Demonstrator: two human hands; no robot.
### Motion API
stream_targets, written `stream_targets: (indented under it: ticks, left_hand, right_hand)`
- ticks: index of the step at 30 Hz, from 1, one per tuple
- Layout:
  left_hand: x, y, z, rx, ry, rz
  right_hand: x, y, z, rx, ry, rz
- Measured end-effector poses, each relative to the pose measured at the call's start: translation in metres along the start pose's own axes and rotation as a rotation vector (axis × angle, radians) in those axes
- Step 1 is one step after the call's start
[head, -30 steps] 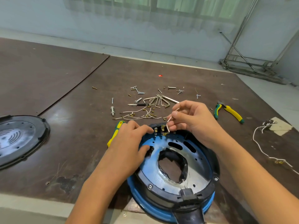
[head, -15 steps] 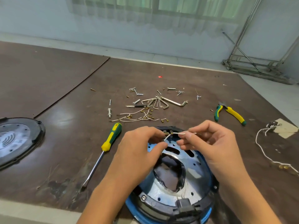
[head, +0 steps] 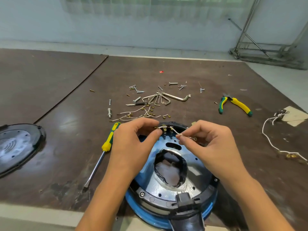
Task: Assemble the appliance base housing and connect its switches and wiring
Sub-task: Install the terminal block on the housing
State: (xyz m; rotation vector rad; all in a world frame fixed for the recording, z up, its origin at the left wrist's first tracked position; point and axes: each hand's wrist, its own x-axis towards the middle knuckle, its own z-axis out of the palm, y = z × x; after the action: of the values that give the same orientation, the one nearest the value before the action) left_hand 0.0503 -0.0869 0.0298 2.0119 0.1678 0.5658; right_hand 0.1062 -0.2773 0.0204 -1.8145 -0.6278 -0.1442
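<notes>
Left hand: thumb and forefinger tips pinch the near end of a thin white wire at the brass switch terminals. Right hand: thumb and forefinger pinch the same wire's other end, ring lug just beyond the fingertips.

Terminals sit on the far rim of the round blue-and-steel base housing, which lies under both hands.

Just left of the left fingers: yellow-green-handled flat screwdriver. Beyond the fingers: loose white leads with brass lugs, then steel hex keys. Far right: yellow-green pliers.
</notes>
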Motion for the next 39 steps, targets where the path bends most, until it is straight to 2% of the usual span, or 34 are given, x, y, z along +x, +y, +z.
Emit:
stream_targets:
  ticks: [5, 8, 11, 14, 18, 20, 24, 31, 35, 39]
  left_hand:
    - [0.001, 0.001, -0.004, -0.033, 0.009, -0.015]
    - [0.006, 0.004, -0.005, -0.121, -0.096, -0.085]
    - [0.011, 0.012, 0.000, -0.337, -0.219, -0.210]
    - [0.019, 0.013, 0.003, -0.286, -0.254, -0.163]
    - [0.022, 0.010, 0.001, -0.175, -0.288, -0.140]
    - [0.023, 0.009, -0.001, -0.137, -0.310, -0.125]
    - [0.027, 0.006, -0.011, -0.138, -0.312, -0.120]
    - [0.032, -0.007, -0.016, -0.144, -0.345, -0.128]
    - [0.032, -0.012, -0.018, -0.180, -0.366, -0.098]
    - [0.031, -0.014, -0.015, -0.195, -0.339, -0.070]
  right_hand:
    - [-0.001, -0.001, 0.002, -0.076, -0.100, 0.014]
    - [-0.002, -0.002, 0.002, -0.109, -0.154, -0.006]
    - [-0.002, -0.005, 0.001, -0.111, -0.258, -0.016]
    - [-0.001, -0.008, -0.001, -0.106, -0.372, -0.051]
    - [0.007, 0.000, -0.003, -0.049, -0.186, -0.053]
    - [0.012, 0.004, -0.002, -0.102, -0.148, -0.053]
    - [0.020, 0.001, 0.005, -0.194, -0.254, -0.108]
    - [0.031, -0.003, 0.019, -0.293, -0.336, -0.301]
    - [0.033, 0.000, 0.016, -0.267, -0.375, -0.282]
    - [0.033, 0.002, 0.016, -0.226, -0.319, -0.237]
